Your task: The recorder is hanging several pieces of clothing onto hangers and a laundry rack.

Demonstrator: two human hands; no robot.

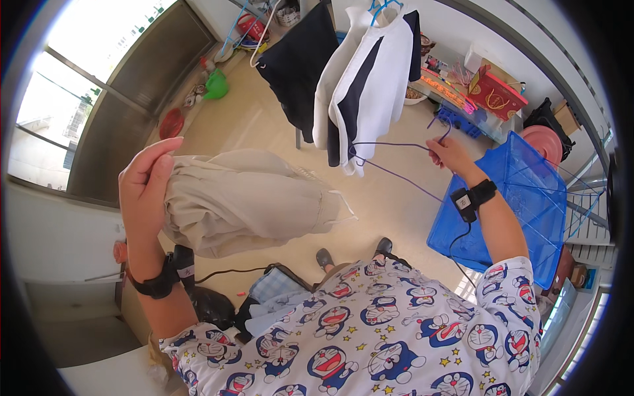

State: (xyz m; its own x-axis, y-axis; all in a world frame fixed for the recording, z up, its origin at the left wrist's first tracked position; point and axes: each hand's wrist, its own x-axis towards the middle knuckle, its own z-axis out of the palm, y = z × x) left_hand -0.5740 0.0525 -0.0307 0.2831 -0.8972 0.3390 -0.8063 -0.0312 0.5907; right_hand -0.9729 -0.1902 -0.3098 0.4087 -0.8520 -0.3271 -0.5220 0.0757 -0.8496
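My left hand point(146, 185) holds a bunched beige garment point(252, 203) at one end. The cloth spreads away to the right, with a thin white cord dangling from its far end. Some of my left fingers are hidden behind the fabric. On the right, my right hand point(451, 157) pinches a thin purple clothes hanger point(396, 144) just below its hook. Nothing hangs on that hanger, and its far end overlaps the hanging white garment in view. A white-and-black top point(369, 84) on a blue hanger and a black garment point(302, 69) hang ahead of me.
A large blue plastic basin point(535, 198) stands at right, with a thin wire rack nearby. Folded clothes point(277, 292) and a black plastic bag point(213, 307) lie below my left arm. A green watering can point(216, 84) and a red basin point(172, 123) line the window side.
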